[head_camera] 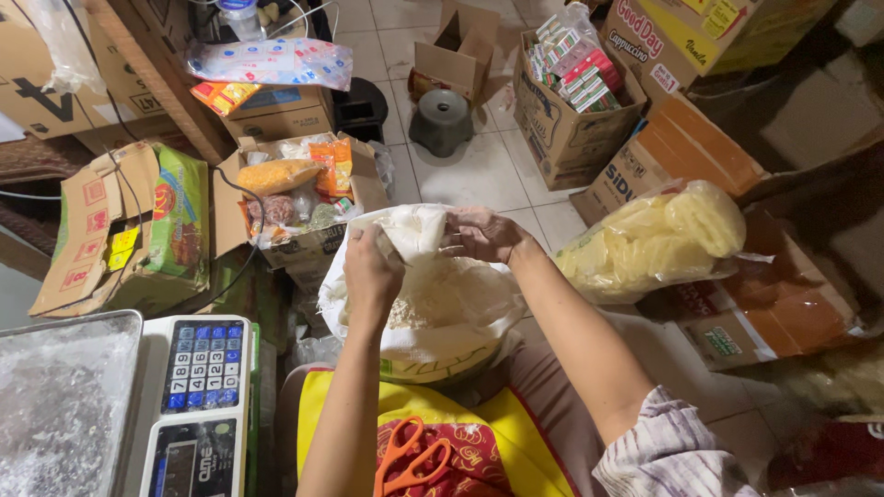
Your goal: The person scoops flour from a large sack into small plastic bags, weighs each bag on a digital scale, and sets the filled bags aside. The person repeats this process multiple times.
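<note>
operator: hands are working at the mouth of a white sack (433,322), which is sitting open just in front of the person's knees, between the cardboard boxes on the tiled floor (479,175).

inspector: what is the left hand doing?

operator: the left hand (371,273) is gripping the near-left part of the sack's rolled rim, fingers curled tight around the fabric.

inspector: and the right hand?

operator: the right hand (481,234) is pinching the bunched upper fold of the same sack, fingers bent and closed on the cloth. both hands are touching the sack.

inspector: what is showing inside it?

operator: pale crumbly contents (433,299) are lying in the opening, below the hands.

inspector: what is lying around it?

operator: orange-handled scissors (410,457) are resting on the lap, near the sack. a digital scale (198,405) with a metal tray (64,405) is standing at the left. a clear bag of yellow crackers (658,241) is lying just right of the right forearm. a box of packaged snacks (299,198) is standing behind the sack.
</note>
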